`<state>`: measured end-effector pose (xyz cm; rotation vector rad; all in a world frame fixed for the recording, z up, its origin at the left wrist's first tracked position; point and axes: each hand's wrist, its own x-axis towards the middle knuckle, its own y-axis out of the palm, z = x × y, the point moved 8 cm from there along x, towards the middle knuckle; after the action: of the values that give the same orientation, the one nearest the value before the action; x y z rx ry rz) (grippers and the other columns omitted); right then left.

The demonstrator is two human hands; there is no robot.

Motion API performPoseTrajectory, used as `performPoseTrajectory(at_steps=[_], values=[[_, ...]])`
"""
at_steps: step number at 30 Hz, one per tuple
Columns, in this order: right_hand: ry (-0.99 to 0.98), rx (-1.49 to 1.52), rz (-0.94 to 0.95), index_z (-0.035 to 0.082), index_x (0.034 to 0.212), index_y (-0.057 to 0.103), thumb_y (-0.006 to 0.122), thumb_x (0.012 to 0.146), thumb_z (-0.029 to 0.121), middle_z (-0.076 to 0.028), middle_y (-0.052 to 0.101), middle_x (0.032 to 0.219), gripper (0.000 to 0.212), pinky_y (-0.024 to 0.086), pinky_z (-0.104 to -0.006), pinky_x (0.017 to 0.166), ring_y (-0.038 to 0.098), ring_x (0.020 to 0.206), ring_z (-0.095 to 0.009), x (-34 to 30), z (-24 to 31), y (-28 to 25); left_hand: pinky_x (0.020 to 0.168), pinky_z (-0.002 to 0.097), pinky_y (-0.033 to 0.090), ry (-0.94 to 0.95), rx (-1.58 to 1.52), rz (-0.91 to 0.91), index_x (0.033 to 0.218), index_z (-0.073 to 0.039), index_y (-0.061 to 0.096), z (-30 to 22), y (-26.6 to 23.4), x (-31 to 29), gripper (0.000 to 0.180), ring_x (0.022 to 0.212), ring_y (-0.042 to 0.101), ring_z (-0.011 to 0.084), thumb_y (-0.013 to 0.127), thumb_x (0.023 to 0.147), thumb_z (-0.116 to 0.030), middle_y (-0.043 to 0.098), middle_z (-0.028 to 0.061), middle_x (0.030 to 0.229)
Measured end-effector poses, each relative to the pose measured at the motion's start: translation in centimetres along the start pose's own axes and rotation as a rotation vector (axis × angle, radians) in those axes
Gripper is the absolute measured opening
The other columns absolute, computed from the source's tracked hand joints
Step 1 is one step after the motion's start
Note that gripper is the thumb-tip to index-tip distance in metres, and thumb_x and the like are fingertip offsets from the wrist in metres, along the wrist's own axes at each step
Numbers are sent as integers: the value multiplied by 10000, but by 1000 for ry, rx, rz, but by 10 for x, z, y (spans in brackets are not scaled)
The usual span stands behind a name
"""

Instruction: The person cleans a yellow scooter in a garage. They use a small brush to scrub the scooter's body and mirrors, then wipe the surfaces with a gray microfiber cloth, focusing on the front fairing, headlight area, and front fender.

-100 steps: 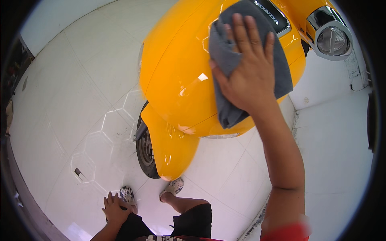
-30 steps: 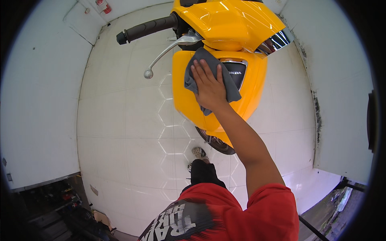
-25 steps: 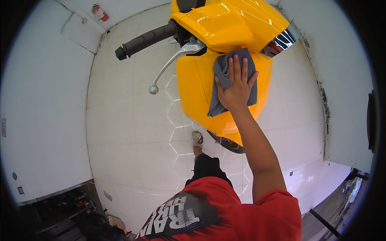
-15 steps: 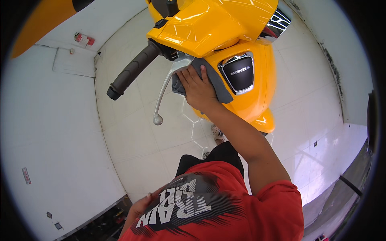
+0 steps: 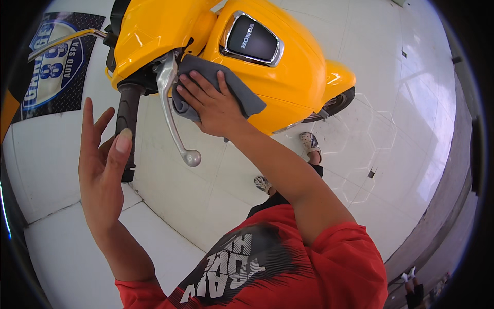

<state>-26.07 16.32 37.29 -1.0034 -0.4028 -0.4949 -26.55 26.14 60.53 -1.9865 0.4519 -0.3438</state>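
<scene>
A yellow scooter point(image 5: 296, 80) stands in front of me, with a dark badge panel framed in chrome on its front. My right hand point(image 5: 218, 108) presses a folded grey cloth point(image 5: 242, 90) against the yellow bodywork just behind the silver brake lever point(image 5: 172, 121). Its fingers spread over the cloth's upper face; the thumb is hidden. My left hand point(image 5: 103, 170) is raised and open beside the black handlebar grip point(image 5: 128, 110), fingers stretched upward and nothing in it. It overlaps the grip in view, and I cannot tell whether they touch.
A mirror stalk point(image 5: 69, 37) sticks out at the upper left, before a round-logo sign point(image 5: 59, 67) on the white wall. My patterned clogs point(image 5: 310, 141) stand on pale tiles close to the front wheel point(image 5: 337, 103). Another person's legs point(image 5: 413, 291) show at the lower right.
My left hand has risen from beside my shirt to the handlebar grip. The view has turned, bringing the wall sign and front wheel in. My right hand stays on the cloth behind the lever.
</scene>
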Motion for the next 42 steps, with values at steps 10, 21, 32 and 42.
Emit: performPoseTrajectory(at_steps=[10,21,32,42], values=[[975,213,-624,162,1461,466,509,960,524,-140,288,1604,620,46,-601,1183,209,1497,-346,-195,-211,-1,544,190,451,64,177,7,1432,-122,396,3,24,23,660,675,532,52,670,840,-19,616,87,1060],[635,339,-374,50,1537,308,638,833,414,-134,121,1654,858,-21,-662,1157,47,1531,-331,19,-54,19,443,237,416,-247,34,126,1223,3,517,108,28,85,409,486,501,86,589,821,38,559,30,719],[1222,395,-479,67,1441,467,438,983,561,-146,305,1593,674,69,-605,1184,205,1495,-330,-134,-322,-18,612,223,453,-308,-21,166,981,-61,590,188,25,138,215,659,530,46,664,816,56,551,-34,734],[651,185,-324,117,1463,463,618,858,483,-76,282,1618,724,35,-585,1192,165,1517,-306,-99,-175,1,351,210,341,-457,-159,263,1016,-59,567,191,31,135,289,408,431,63,674,769,45,528,-9,646]])
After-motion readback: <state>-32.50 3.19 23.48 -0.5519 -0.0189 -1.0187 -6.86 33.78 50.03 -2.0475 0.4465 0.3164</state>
